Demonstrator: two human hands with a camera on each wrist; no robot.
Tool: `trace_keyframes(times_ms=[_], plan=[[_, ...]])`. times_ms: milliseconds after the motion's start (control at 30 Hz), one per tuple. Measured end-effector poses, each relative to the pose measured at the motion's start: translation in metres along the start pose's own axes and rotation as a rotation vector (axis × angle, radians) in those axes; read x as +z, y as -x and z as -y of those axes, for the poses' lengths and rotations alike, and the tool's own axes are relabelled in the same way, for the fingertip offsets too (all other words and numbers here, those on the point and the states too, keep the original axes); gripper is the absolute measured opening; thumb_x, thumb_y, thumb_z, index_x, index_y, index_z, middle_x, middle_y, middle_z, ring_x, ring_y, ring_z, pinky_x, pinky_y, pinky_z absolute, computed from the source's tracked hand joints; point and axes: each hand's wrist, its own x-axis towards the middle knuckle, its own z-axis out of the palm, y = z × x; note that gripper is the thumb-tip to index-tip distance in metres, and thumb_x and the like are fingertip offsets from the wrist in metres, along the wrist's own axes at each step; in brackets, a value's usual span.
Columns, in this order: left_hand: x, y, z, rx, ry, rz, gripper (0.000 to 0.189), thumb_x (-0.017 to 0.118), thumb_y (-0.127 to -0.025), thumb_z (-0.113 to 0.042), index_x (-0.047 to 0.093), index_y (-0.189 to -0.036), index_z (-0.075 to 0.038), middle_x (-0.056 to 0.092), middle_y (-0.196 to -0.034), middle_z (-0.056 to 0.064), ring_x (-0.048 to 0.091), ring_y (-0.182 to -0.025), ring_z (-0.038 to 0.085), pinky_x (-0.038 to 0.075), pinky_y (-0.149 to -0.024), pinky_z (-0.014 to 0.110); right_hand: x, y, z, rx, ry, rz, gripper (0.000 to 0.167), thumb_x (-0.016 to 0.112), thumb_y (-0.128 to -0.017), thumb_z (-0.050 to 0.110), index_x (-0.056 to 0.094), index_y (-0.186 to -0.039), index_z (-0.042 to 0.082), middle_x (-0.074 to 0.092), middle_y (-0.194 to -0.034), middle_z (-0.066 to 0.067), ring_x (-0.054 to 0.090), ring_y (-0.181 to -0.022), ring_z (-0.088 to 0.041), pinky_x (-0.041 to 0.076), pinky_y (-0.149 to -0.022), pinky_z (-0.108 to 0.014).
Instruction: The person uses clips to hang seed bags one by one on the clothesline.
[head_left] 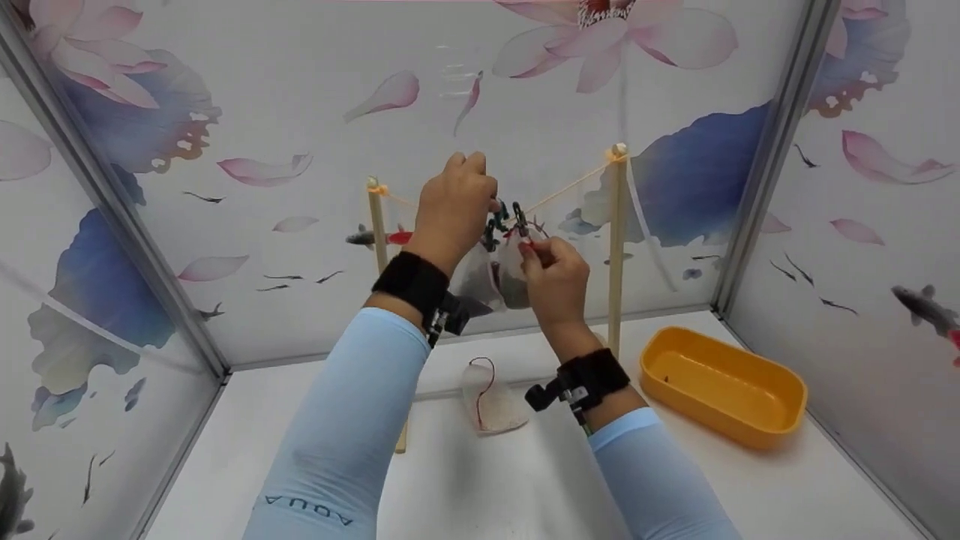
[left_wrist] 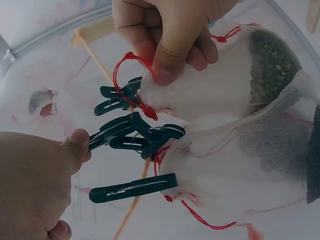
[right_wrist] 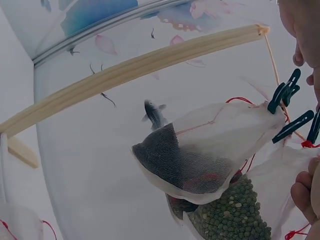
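Several dark green clothespins sit along an orange cord (head_left: 568, 190), with white mesh drawstring bags below them. My left hand (head_left: 454, 214) is up at the cord; in the left wrist view its thumb and fingers pinch the handles of a clothespin (left_wrist: 111, 131). Lower and to the right, my right hand (head_left: 559, 281) pinches the neck of a bag of green beans (left_wrist: 272, 70), beside its red drawstring. Another clothespin (left_wrist: 120, 95) is close to that neck. A bag with dark grains (right_wrist: 185, 160) hangs alongside, clipped at its top.
Wooden posts, one at the left (head_left: 376, 225) and one at the right (head_left: 616, 255), carry the cord. A flat white mesh bag (head_left: 499, 409) with a red string lies on the white table (head_left: 517, 495). At the right stands a yellow basin (head_left: 724, 386). Printed panels enclose the space.
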Motion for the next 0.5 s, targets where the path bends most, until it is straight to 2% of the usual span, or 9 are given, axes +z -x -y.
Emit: trace_keyframes(times_ms=[233, 500], plan=[[0.006, 0.003, 0.006, -0.014, 0.048, 0.018, 0.022, 0.08, -0.108, -0.031, 0.089, -0.112, -0.012, 0.066, -0.107, 0.008, 0.062, -0.1, 0.027, 0.067, -0.083, 0.041, 0.008, -0.002, -0.003, 0.039, -0.037, -0.032, 0.009, 0.081, -0.104, 0.005, 0.079, -0.099, -0.002, 0.081, -0.09, -0.015, 0.078, -0.076, -0.022, 0.056, -0.065, -0.015], [0.009, 0.0, 0.001, 0.01, 0.04, 0.071, 0.02, 0.08, -0.109, -0.03, 0.089, -0.114, -0.013, 0.067, -0.111, 0.008, 0.061, -0.103, 0.027, 0.065, -0.081, 0.044, 0.014, -0.005, -0.001, 0.073, -0.133, -0.036, 0.006, 0.083, -0.103, 0.005, 0.081, -0.099, 0.001, 0.082, -0.09, -0.015, 0.077, -0.074, -0.016, 0.06, -0.065, -0.017]])
